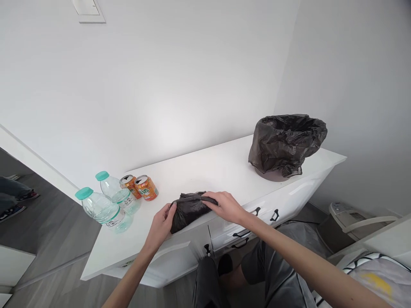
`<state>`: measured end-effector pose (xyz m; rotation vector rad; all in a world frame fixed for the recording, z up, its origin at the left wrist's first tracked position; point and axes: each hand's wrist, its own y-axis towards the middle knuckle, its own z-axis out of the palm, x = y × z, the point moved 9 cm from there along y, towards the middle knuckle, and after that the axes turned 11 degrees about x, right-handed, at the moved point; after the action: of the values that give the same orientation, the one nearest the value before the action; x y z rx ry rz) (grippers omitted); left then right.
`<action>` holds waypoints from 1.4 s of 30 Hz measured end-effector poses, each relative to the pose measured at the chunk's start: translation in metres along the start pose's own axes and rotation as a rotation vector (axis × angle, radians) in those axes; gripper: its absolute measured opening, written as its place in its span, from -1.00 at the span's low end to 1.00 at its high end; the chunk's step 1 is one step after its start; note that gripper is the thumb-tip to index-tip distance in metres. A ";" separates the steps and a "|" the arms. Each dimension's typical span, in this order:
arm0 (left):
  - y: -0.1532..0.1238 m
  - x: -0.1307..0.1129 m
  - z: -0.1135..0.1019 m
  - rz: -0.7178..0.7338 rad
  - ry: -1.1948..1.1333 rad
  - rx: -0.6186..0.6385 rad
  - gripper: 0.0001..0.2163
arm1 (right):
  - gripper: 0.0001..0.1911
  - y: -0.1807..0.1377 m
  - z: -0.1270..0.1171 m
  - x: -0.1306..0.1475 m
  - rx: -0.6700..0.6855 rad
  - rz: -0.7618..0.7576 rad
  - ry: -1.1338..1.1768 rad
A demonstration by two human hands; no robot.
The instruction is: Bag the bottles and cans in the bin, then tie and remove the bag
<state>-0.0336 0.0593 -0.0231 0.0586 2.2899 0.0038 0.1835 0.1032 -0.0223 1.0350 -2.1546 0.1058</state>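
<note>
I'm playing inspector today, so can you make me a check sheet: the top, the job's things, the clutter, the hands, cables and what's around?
Surface: white cabinet top.
Job's things: dark plastic bag, held at the cabinet's front edge.
Clutter: two capped bottles and two orange cans at left; container draped with another dark bag at right.
Hands: left hand and right hand both grip the held bag.
Cables: nothing seen.
Surroundings: pale wall, gray floor, shoes far left.

A home: white drawer cabinet [212, 167]
</note>
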 end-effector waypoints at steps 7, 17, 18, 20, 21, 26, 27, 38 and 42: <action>0.002 -0.032 -0.017 0.100 0.465 -0.190 -0.66 | -0.68 0.051 0.029 -0.031 0.033 0.286 -0.230; 0.014 -0.038 0.062 0.432 0.966 0.034 -0.52 | -0.72 0.056 0.038 -0.031 0.048 0.431 -0.277; 0.016 -0.031 0.063 0.407 0.964 0.038 -0.52 | -0.71 0.055 0.037 -0.034 0.041 0.451 -0.255; 0.018 -0.020 0.064 0.379 0.950 0.039 -0.50 | -0.67 0.055 0.034 -0.040 0.029 0.492 -0.197; 0.018 -0.016 0.063 0.369 0.939 0.040 -0.50 | -0.65 0.056 0.032 -0.044 0.021 0.513 -0.160; 0.016 -0.003 0.062 0.346 0.884 0.065 -0.50 | -0.66 0.057 0.025 -0.058 -0.059 0.619 0.008; 0.016 -0.001 0.062 0.350 0.879 0.070 -0.50 | -0.66 0.057 0.025 -0.060 -0.078 0.631 0.012; 0.011 0.014 0.064 0.425 0.808 0.152 -0.48 | -0.56 0.055 0.037 0.017 -0.282 0.143 -0.541; 0.006 0.016 0.047 0.507 0.772 0.226 -0.50 | -0.50 0.047 0.059 0.063 -0.143 -0.020 -0.522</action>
<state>-0.0084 0.0650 -0.0656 0.8877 2.9596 0.0359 0.0908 0.0729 -0.0142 1.0856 -2.5662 -0.3623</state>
